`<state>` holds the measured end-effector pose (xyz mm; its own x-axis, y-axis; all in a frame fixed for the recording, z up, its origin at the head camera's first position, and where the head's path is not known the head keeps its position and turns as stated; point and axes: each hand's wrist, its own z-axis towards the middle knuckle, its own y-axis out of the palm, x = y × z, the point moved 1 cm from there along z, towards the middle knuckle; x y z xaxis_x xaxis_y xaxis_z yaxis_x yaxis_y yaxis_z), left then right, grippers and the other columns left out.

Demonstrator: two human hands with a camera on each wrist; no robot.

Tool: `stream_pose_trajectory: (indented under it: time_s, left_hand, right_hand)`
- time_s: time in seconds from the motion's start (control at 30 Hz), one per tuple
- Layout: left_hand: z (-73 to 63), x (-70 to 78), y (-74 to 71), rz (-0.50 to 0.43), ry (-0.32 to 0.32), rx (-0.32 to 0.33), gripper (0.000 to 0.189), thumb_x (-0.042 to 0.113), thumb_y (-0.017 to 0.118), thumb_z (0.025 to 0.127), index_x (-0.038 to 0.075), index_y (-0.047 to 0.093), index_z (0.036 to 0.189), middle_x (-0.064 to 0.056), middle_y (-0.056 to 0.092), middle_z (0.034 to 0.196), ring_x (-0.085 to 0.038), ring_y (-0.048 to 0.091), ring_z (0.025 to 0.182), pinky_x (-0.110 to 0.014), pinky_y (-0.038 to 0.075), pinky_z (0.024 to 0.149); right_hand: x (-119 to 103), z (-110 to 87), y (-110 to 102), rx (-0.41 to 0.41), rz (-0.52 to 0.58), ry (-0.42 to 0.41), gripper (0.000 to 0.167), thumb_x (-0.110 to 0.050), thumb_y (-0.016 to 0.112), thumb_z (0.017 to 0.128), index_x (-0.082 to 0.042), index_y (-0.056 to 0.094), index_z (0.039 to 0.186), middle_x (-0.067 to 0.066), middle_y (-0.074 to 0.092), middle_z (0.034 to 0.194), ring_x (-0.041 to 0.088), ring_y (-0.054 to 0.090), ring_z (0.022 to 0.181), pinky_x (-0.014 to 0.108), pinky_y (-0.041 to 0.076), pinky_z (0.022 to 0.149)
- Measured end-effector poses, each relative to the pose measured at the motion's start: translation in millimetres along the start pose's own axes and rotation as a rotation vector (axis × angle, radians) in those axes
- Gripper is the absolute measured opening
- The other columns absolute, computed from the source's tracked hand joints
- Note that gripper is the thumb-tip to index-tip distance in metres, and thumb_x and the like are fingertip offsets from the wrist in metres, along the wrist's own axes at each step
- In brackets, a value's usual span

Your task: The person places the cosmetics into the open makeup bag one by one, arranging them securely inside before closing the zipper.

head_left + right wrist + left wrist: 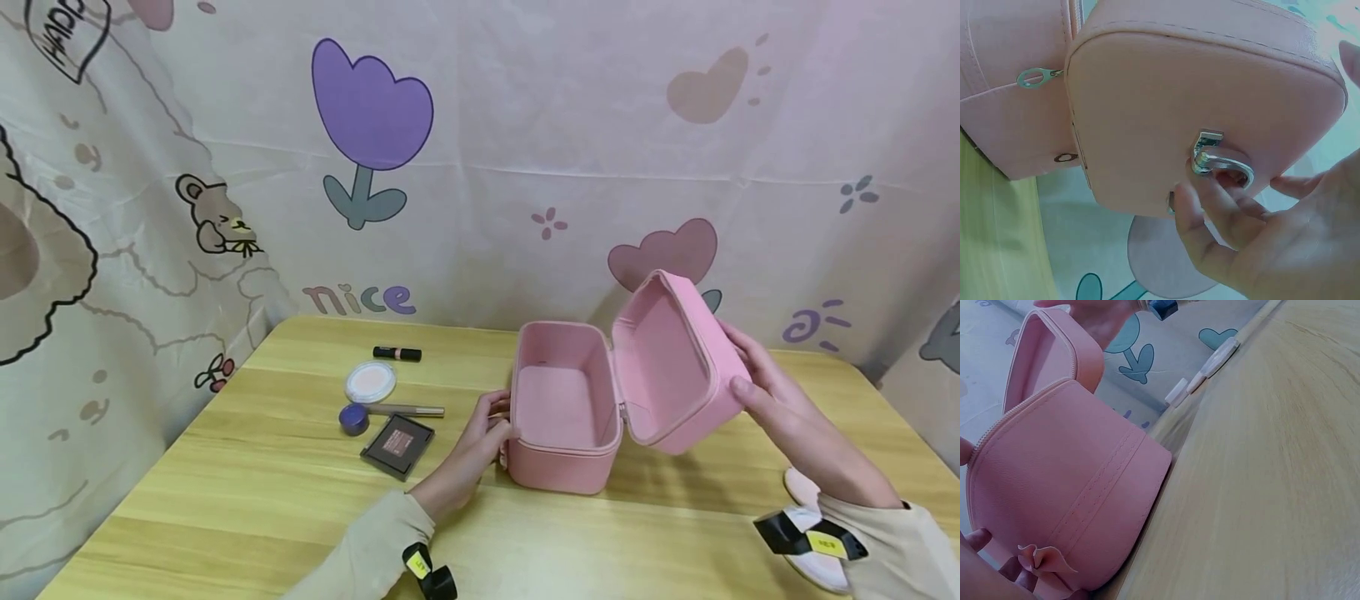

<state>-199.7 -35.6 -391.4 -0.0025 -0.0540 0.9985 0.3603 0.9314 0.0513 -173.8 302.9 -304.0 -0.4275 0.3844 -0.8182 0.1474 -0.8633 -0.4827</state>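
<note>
A pink makeup case stands on the table with its lid swung open to the right. Inside, its pale pink compartment holds nothing. My left hand grips the case's left side, thumb near the front corner; in the left wrist view its fingers lie by a small pink tab. The right hand holds the lid from its outer side. In the right wrist view, fingers of that hand curl by the metal-ended handle on the lid. A zipper pull hangs at the hinge side.
Left of the case lie a black lipstick tube, a white round compact, a slim stick, a purple jar and a black square palette. Pale round items lie partly behind the right wrist. A printed curtain hangs behind.
</note>
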Motion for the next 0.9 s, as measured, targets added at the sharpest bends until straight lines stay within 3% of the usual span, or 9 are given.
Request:
stream_pose_trajectory:
  time_s: [0.13, 0.2, 0.37, 0.53, 0.63, 0.8, 0.9]
  left_hand:
    - [-0.1, 0.3, 1.1, -0.003, 0.001, -0.004, 0.063, 0.014, 0.049, 0.086, 0.001, 0.026, 0.143, -0.023, 0.030, 0.142, -0.037, 0.033, 0.130, -0.043, 0.035, 0.095]
    - [0.2, 0.3, 1.2, -0.004, 0.002, -0.004, 0.063, 0.014, 0.049, 0.086, 0.001, 0.027, 0.143, -0.023, 0.030, 0.142, -0.037, 0.033, 0.130, -0.042, 0.036, 0.095]
    - [0.4, -0.5, 0.5, 0.003, 0.003, -0.003, 0.063, 0.015, 0.048, 0.085, 0.001, 0.026, 0.143, -0.024, 0.030, 0.142, -0.038, 0.033, 0.130, -0.043, 0.035, 0.096]
    - [0.2, -1.8, 0.1, 0.005, 0.008, 0.001, 0.062, 0.014, 0.047, 0.085, 0.000, 0.026, 0.142, -0.025, 0.030, 0.141, -0.038, 0.033, 0.129, -0.038, 0.036, 0.092]
    - [-0.1, -2.0, -0.2, 0.005, 0.007, 0.004, 0.063, 0.015, 0.047, 0.085, 0.000, 0.026, 0.142, -0.025, 0.030, 0.141, -0.038, 0.033, 0.129, -0.037, 0.036, 0.091]
    - [-0.4, -1.3, -0.7, 0.005, 0.007, 0.002, 0.063, 0.016, 0.047, 0.085, 0.000, 0.027, 0.142, -0.024, 0.030, 0.142, -0.037, 0.035, 0.128, -0.035, 0.037, 0.086]
    - [0.4, -1.3, -1.2, 0.005, 0.007, 0.001, 0.062, 0.016, 0.047, 0.085, -0.002, 0.027, 0.141, -0.024, 0.031, 0.142, -0.037, 0.036, 0.127, -0.034, 0.038, 0.084]
  right_hand:
    - [8, -1.5, -6, 0.004, 0.037, 0.019, 0.059, -0.007, 0.033, 0.102, -0.019, 0.013, 0.156, -0.003, 0.035, 0.144, 0.004, 0.042, 0.122, 0.013, 0.039, 0.086]
    - [13, -2.8, -9, -0.015, 0.131, 0.015, 0.059, -0.003, 0.033, 0.101, -0.017, 0.015, 0.155, -0.001, 0.038, 0.142, 0.006, 0.045, 0.121, 0.015, 0.040, 0.087]
    - [36, -11.2, -17, -0.165, 0.618, 0.019, 0.060, 0.004, 0.027, 0.099, -0.021, 0.022, 0.154, 0.001, 0.042, 0.142, 0.016, 0.051, 0.121, 0.025, 0.043, 0.095]
    - [63, -21.3, -20, -0.332, 1.070, 0.064, 0.064, 0.006, 0.019, 0.098, -0.026, 0.029, 0.152, 0.000, 0.041, 0.146, 0.023, 0.047, 0.127, 0.037, 0.040, 0.102]
    - [68, -23.3, -19, -0.378, 1.178, 0.067, 0.064, 0.006, 0.018, 0.098, -0.025, 0.030, 0.152, 0.000, 0.038, 0.148, 0.024, 0.044, 0.130, 0.039, 0.037, 0.104]
    - [64, -23.7, -19, -0.452, 1.222, 0.054, 0.057, -0.003, 0.016, 0.102, -0.026, 0.024, 0.154, -0.001, 0.033, 0.152, 0.025, 0.041, 0.133, 0.040, 0.034, 0.107]
    - [64, -23.7, -20, -0.451, 1.208, 0.070, 0.057, -0.004, 0.016, 0.102, -0.027, 0.025, 0.154, -0.002, 0.035, 0.151, 0.025, 0.042, 0.131, 0.040, 0.036, 0.106]
